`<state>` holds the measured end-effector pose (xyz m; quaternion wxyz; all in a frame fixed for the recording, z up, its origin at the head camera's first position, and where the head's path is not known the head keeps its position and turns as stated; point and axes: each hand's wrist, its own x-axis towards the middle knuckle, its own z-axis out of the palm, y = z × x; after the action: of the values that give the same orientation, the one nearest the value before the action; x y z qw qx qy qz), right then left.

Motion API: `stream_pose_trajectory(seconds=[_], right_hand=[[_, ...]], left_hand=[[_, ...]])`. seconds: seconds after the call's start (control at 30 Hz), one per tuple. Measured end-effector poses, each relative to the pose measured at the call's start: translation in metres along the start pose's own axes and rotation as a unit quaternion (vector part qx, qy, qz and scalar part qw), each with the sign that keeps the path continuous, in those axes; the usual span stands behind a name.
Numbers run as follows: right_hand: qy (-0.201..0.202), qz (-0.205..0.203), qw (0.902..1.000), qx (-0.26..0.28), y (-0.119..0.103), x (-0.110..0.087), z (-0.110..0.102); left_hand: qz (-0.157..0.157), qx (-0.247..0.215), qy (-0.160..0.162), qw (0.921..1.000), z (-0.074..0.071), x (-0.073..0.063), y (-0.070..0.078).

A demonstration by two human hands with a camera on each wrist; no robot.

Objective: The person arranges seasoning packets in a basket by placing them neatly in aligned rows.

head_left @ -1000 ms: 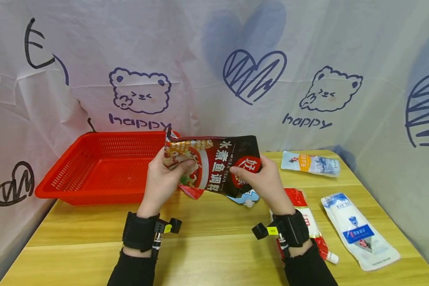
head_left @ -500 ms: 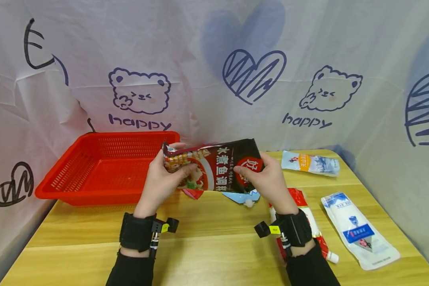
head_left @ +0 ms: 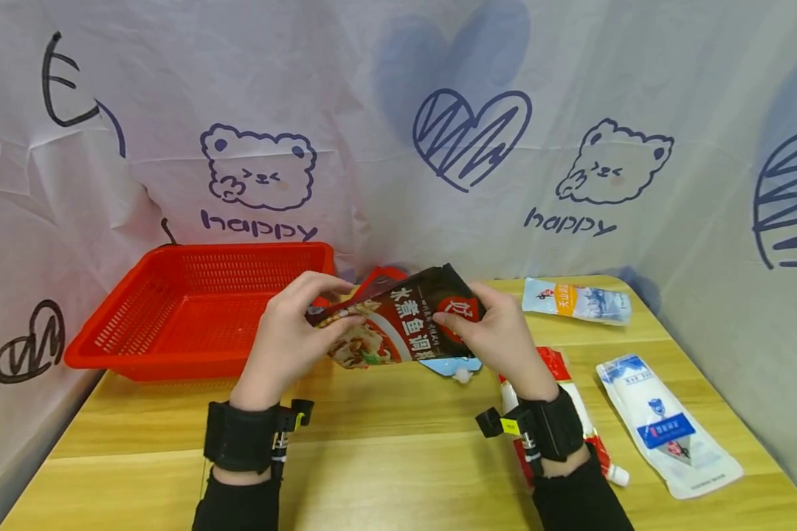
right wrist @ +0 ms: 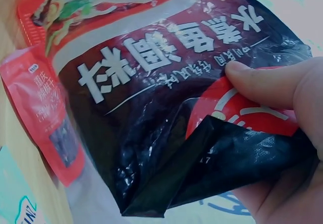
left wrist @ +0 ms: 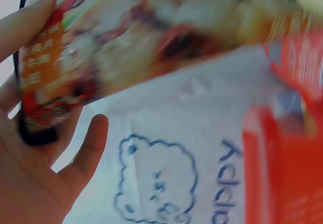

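Aloft, left hand point(head_left: 291, 333) and right hand point(head_left: 503, 335), turned inward, pinching a dark packet point(head_left: 401, 323) between them

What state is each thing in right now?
black packet: held up, tilted, creased; seal unclear
left grip: pinching the black packet
right grip: pinching the black packet
basket: upright, open-topped
red-white pouch: lying, capped, partly hidden
white pouch: lying flat
blue-white packet: lying flat
light-blue pouch: mostly hidden
small red packet: lying, partly hidden
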<state>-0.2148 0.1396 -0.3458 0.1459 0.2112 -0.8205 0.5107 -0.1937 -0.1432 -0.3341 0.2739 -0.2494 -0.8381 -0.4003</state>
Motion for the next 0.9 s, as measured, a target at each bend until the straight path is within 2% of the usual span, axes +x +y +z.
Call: stream_pose_trajectory(seconds=[0.07,0.13,0.33,0.53,0.9], right_hand=[[-0.003,-0.016,0.9997,-0.02,-0.003,-0.001,0.0],[-0.008,-0.027,0.9988,-0.039,-0.006,-0.001,0.0],[-0.013,-0.041,0.9967,-0.069,-0.01,-0.002,0.001],[-0.007,-0.042,0.9967,-0.069,-0.011,-0.002,0.002],[0.008,-0.029,0.999,-0.032,-0.011,-0.002,0.003]], left_hand=[[0.017,0.049,-0.014,0.9986,0.0,0.0,0.004],[0.017,0.081,-0.032,0.996,0.002,-0.001,0.007],[0.013,0.126,-0.059,0.9902,0.01,-0.002,0.011],[0.028,0.159,-0.042,0.9859,0.016,-0.002,0.013],[0.027,0.168,0.009,0.9854,0.022,-0.002,0.014]])
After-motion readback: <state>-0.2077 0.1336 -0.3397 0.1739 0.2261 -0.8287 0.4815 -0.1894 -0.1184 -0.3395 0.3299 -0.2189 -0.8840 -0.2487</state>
